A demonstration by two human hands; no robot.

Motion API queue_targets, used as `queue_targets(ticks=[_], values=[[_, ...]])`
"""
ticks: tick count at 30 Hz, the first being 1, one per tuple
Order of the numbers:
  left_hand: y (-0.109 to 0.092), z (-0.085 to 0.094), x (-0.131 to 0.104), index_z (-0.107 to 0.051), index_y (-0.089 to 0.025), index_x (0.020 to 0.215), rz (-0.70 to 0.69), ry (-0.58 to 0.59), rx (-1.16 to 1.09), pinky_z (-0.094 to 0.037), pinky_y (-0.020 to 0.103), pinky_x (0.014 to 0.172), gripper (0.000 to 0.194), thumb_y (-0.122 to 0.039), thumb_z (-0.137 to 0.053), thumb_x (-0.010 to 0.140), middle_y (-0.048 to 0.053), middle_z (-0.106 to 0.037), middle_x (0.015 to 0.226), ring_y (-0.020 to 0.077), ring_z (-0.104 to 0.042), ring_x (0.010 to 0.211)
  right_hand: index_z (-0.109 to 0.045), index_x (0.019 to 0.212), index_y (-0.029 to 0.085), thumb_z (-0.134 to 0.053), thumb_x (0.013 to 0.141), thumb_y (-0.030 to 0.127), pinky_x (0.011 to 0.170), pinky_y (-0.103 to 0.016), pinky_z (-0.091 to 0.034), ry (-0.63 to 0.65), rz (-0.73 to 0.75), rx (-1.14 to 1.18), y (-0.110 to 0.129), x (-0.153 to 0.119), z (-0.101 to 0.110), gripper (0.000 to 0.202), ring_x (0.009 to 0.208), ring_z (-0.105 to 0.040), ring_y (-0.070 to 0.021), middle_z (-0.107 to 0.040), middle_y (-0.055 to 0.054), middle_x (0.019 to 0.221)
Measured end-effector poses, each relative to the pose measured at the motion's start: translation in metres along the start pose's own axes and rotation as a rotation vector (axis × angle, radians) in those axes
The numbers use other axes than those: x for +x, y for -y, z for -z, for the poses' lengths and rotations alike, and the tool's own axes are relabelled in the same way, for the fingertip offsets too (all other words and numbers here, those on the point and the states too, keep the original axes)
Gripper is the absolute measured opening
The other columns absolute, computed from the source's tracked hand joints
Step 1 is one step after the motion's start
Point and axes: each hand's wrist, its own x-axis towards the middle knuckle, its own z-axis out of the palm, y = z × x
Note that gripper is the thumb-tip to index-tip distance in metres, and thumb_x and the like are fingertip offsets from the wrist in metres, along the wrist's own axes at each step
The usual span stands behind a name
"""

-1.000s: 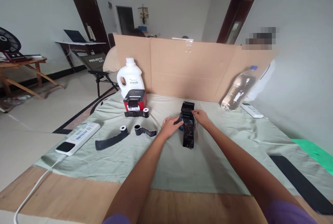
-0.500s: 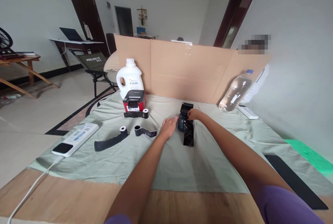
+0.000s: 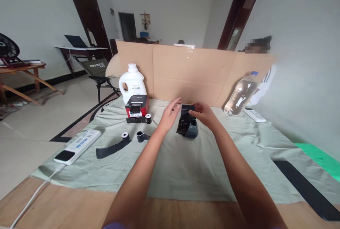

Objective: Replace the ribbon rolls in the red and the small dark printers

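Observation:
A small dark printer (image 3: 193, 132) sits on the cloth in front of me. My right hand (image 3: 204, 114) is closed at its far end, thumb and fingers pinching a black paper strip (image 3: 183, 124). That strip hangs down over the printer's left side; its upper end is partly hidden by the fingers. My left hand (image 3: 170, 115) is raised just left of the strip, fingers stretched out and holding nothing. More black paper rolls lie to the left: one roll (image 3: 124, 135) unrolled toward me, a short roll (image 3: 140, 136) partly behind my left forearm, and another roll (image 3: 148, 118) farther back.
A red and black printer (image 3: 137, 106) stands before a white jug (image 3: 132, 83). Cardboard (image 3: 186, 73) closes off the back, with a tilted water bottle (image 3: 241, 94) at right. A white power strip (image 3: 78, 146), a black flat slab (image 3: 305, 188) and a person behind the cardboard are also visible.
My left hand has lifted off the cloth and moved forward. The black strip has shifted from the printer's front right to its left side, and the printer has turned slightly.

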Motion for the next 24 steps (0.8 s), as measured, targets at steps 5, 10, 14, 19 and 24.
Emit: queue_targets(ticks=[5,10,14,19,24], values=[[-0.03,0.03,0.002,-0.063,-0.032,0.13,-0.144,0.251,0.314,-0.045,0.036,0.104,0.037,-0.038,-0.058,0.093,0.002,-0.064,0.129,0.0229,-0.058,0.12,-0.066,0.094,0.019,-0.071,0.077,0.05,0.062,-0.028,-0.043,0.011,0.013,0.165,0.012,-0.013,-0.021,0.036,0.071,-0.056,-0.0162,-0.062,0.0,0.075],[-0.03,0.03,0.001,-0.065,-0.032,0.127,-0.089,0.289,0.395,-0.049,0.037,0.098,0.039,-0.034,-0.065,0.088,0.001,-0.07,0.121,0.0254,-0.063,0.113,-0.067,0.093,0.018,-0.066,0.081,0.044,0.069,-0.029,-0.044,0.011,0.02,0.159,0.009,-0.014,-0.026,0.028,0.077,-0.058,-0.0164,-0.066,-0.001,0.082],[-0.021,0.025,0.004,-0.068,-0.024,0.121,0.074,0.272,0.115,-0.052,0.033,0.09,0.037,-0.038,-0.066,0.086,0.003,-0.072,0.117,0.0238,-0.066,0.106,-0.064,0.109,0.021,-0.067,0.079,0.036,0.074,-0.03,-0.045,0.062,0.033,0.142,0.006,-0.016,-0.023,0.033,0.085,-0.06,-0.0185,-0.067,-0.001,0.088],[-0.016,0.023,0.003,-0.07,-0.015,0.111,0.29,0.261,-0.185,-0.053,0.033,0.087,0.041,-0.041,-0.072,0.08,0.008,-0.073,0.108,0.0234,-0.067,0.098,-0.055,0.116,0.024,-0.063,0.079,0.026,0.075,-0.034,-0.047,0.137,-0.021,0.131,0.005,-0.021,-0.02,0.038,0.077,-0.062,-0.0185,-0.066,0.001,0.087],[-0.014,0.018,-0.004,-0.072,-0.017,0.111,0.448,0.303,-0.386,-0.055,0.034,0.084,0.042,-0.043,-0.074,0.078,0.008,-0.073,0.106,0.0237,-0.067,0.097,-0.052,0.118,0.024,-0.058,0.08,0.021,0.083,-0.036,-0.046,0.152,0.094,0.124,0.003,-0.022,-0.022,0.039,0.087,-0.063,-0.0198,-0.066,0.001,0.088]])
